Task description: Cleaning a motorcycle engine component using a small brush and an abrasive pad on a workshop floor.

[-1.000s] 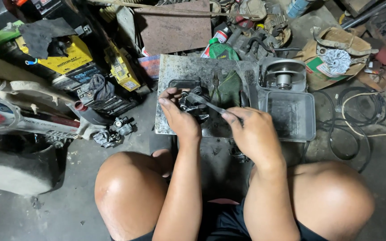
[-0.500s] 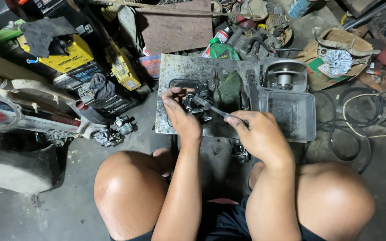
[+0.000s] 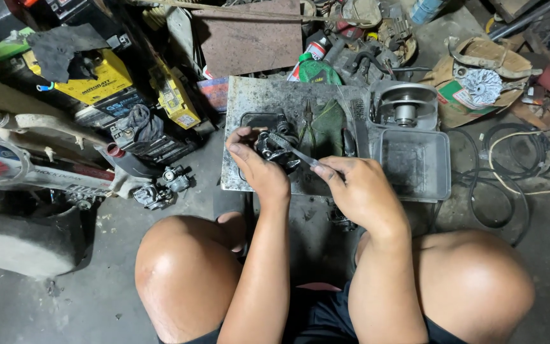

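Left hand (image 3: 259,167) curled around small dark metal part (image 3: 275,148), thumb and fingers closed on it from left and below; part held just above oily metal sheet (image 3: 249,102), near its front left area. Right hand (image 3: 361,191) closed on handle end of slim grey tool (image 3: 297,153); shaft running up-left from fingertips, tip touching the part. Part thus between the two hands, against left fingertips, a tool's length from right hand.

Part: irregular, lumpy casting, black with grease, dull sheen. Tool: thin, straight, bare metal, brushed grey. Sheet: flat, rectangular, scratched and stained, grey-brown. Rectangular metal tray (image 3: 415,165) just right of right hand, shallow, dull grey, grimy inside. Round pulley-like assembly (image 3: 405,108) behind tray, machined, shiny at hub. Green cloth (image 3: 329,124) crumpled on sheet behind hands. Small carburettor-like casting (image 3: 160,188) on concrete floor (image 3: 97,299) left of sheet, well apart from left hand. Black cable coil (image 3: 517,146) far right.
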